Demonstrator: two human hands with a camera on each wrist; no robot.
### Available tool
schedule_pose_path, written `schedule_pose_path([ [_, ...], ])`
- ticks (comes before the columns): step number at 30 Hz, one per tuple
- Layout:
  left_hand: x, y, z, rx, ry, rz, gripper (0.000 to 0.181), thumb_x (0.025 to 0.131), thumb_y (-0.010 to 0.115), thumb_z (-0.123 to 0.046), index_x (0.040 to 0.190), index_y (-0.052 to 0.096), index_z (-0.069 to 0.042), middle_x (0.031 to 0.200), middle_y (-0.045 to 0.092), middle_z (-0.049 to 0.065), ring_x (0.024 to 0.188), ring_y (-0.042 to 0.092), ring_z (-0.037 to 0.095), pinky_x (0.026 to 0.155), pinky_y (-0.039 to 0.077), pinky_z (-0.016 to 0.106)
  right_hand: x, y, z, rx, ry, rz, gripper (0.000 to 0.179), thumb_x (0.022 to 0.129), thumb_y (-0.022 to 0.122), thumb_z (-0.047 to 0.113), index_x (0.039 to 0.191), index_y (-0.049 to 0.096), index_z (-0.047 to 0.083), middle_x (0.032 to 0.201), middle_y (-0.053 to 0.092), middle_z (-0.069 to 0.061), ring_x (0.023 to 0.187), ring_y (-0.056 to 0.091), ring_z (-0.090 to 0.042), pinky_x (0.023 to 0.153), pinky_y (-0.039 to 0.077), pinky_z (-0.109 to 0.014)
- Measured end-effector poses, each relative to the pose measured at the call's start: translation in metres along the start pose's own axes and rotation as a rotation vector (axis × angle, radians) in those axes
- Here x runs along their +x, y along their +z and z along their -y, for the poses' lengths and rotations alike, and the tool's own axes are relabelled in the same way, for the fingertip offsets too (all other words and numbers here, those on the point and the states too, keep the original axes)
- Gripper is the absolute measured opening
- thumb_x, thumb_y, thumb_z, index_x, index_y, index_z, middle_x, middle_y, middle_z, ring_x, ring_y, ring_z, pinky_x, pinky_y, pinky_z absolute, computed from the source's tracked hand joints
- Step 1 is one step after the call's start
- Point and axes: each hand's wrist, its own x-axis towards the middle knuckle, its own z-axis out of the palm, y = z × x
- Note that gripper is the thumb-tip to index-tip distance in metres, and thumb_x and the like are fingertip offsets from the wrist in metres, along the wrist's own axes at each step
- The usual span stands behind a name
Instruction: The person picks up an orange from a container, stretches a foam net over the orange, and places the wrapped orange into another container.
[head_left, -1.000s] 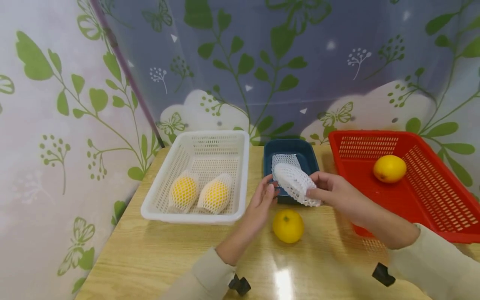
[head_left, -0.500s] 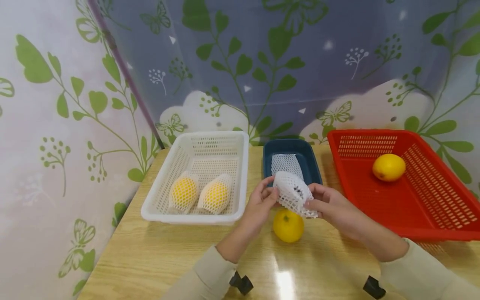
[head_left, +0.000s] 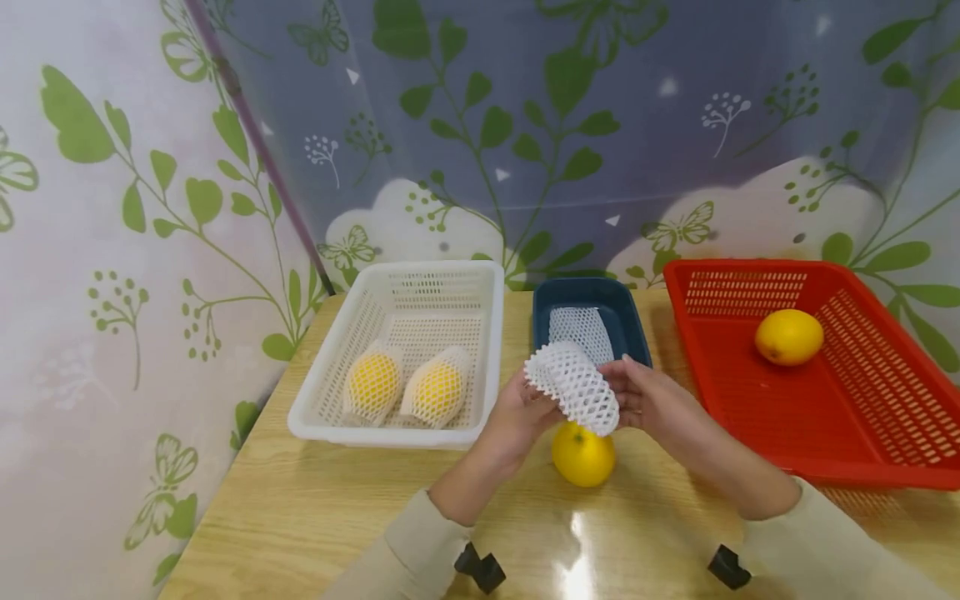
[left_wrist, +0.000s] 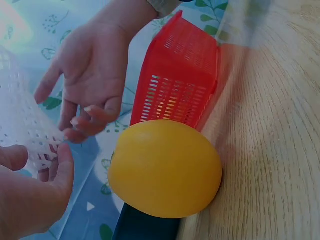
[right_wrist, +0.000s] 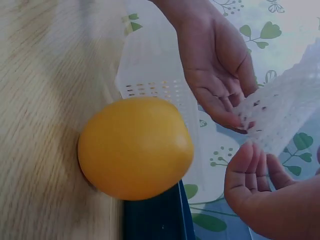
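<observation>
No text, label, brand or number is readable.

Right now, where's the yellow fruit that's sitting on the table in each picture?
Head: the yellow fruit is below the middle, slightly right, its top partly hidden by the white foam net.
Left wrist: the yellow fruit looks big, just below the middle.
Right wrist: the yellow fruit looks big, left of the middle.
Shared landmark: the dark blue tray, above the fruit in head, below it in both wrist pictures.

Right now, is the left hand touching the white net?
Touching: in the left wrist view, the left hand pinches the white net between thumb and fingers.
</observation>
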Motion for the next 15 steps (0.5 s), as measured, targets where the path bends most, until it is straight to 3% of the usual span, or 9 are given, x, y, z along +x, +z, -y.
schedule_pose_path([
  [3,0.000,0.000,0.000,0.006,-0.044,0.006,0.051,0.095,0.049,0.008,0.143,0.036,-0.001,0.116,0.061,-0.002,0.097,0.060,0.009,0.087,0.052,0.027,0.004,0.002,-0.004,-0.047,0.030,0.007,0.066,0.105,0.031,0.047,0.143,0.034,-0.008,0.121,0.059,-0.006,0.106,0.057,-0.016,0.090,0.050,-0.024],
  [7,-0.001,-0.001,0.001,0.051,-0.107,-0.011,0.056,0.094,0.053,0.007,0.145,0.033,-0.005,0.119,0.061,0.005,0.092,0.061,0.010,0.086,0.053,0.028,0.008,0.004,-0.011,-0.042,0.019,0.009,0.061,0.105,0.036,0.044,0.143,0.039,-0.004,0.130,0.056,-0.002,0.116,0.051,-0.016,0.095,0.046,-0.022],
  [11,-0.002,-0.002,0.003,0.076,-0.108,-0.022,0.059,0.089,0.055,0.012,0.143,0.034,-0.004,0.105,0.064,0.002,0.078,0.059,0.007,0.073,0.052,0.021,0.012,0.007,-0.015,0.025,0.002,-0.050,0.035,0.103,0.047,0.033,0.122,0.055,0.006,0.109,0.061,0.003,0.102,0.054,-0.014,0.086,0.049,-0.021],
  [13,-0.002,-0.003,0.003,0.080,-0.093,-0.016,0.062,0.086,0.055,0.016,0.142,0.035,-0.002,0.101,0.063,-0.002,0.077,0.059,0.005,0.068,0.050,0.019,0.014,0.009,-0.016,0.075,-0.013,-0.089,0.018,0.102,0.051,0.025,0.108,0.057,0.009,0.099,0.060,0.002,0.093,0.057,-0.014,0.081,0.051,-0.021],
  [15,-0.002,-0.002,0.001,0.102,-0.074,0.003,0.060,0.087,0.054,0.016,0.142,0.034,0.000,0.106,0.064,0.004,0.082,0.060,0.004,0.069,0.051,0.019,0.014,0.010,-0.015,0.114,-0.043,-0.122,0.007,0.101,0.052,0.017,0.099,0.057,0.012,0.096,0.059,0.002,0.089,0.058,-0.013,0.079,0.052,-0.021],
])
